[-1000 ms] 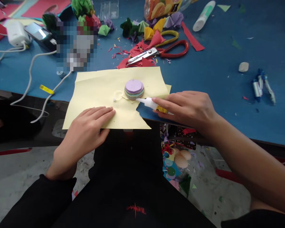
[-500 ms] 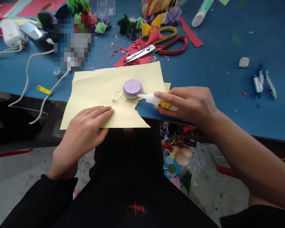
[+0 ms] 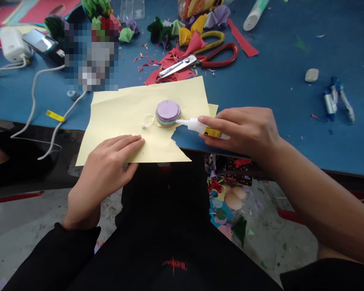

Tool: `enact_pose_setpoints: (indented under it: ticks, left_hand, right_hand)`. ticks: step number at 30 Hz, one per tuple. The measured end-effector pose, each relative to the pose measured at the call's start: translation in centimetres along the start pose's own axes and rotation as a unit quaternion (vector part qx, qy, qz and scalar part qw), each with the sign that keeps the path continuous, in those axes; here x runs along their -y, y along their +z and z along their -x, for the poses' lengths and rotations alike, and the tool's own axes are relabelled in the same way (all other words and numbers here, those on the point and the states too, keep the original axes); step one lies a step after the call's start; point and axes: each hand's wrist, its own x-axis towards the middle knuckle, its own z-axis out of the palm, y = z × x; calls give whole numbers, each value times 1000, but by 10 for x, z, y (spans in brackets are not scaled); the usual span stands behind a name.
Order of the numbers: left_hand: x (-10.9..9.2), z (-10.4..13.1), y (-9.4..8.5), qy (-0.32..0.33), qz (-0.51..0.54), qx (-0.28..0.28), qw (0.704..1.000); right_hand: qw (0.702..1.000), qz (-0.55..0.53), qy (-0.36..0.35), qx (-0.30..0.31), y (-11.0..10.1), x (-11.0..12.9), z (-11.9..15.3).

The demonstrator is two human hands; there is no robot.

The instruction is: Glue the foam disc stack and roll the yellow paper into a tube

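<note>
The short round stack of paper discs, lilac on top, sits on the pale yellow paper sheet, beside its torn near-right corner. It lies left of the right hand, slightly the nearer, whose fingers clamp a white plastic bottle with a yellow label; the bottle's long axis points leftward, nozzle at the stack's rim, contact unclear. The left hand lies flat over the sheet's near edge, fingers together, thumb apart.

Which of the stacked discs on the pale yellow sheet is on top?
The lilac disc: its whole face shows, while the lower discs show only their edges, near the tip of the bottle in the right hand.
</note>
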Motion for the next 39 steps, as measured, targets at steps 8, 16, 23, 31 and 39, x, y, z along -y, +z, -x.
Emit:
enact_pose_setpoints:
  ticks: [8, 16, 23, 31, 39]
  left_hand:
    - [0, 0, 0, -3, -2, -8, 1000]
    - [-1, 0, 0, -12, -4, -1, 1000]
    - [-1, 0, -1, -17, -5, 3, 1000]
    - [-1, 0, 0, -15, -8, -4, 1000]
    - [-1, 0, -1, -20, -4, -1, 1000]
  right_hand:
    - [998, 12, 7, 54, -2, 3, -5]
    - [1000, -6, 19, 24, -2, 1, -3]
    - [1000, -14, 23, 11, -1, -2, -2]
    - [996, -23, 56, 69, -1, -2, -2]
    - [996, 21, 36, 73, -2, -1, -4]
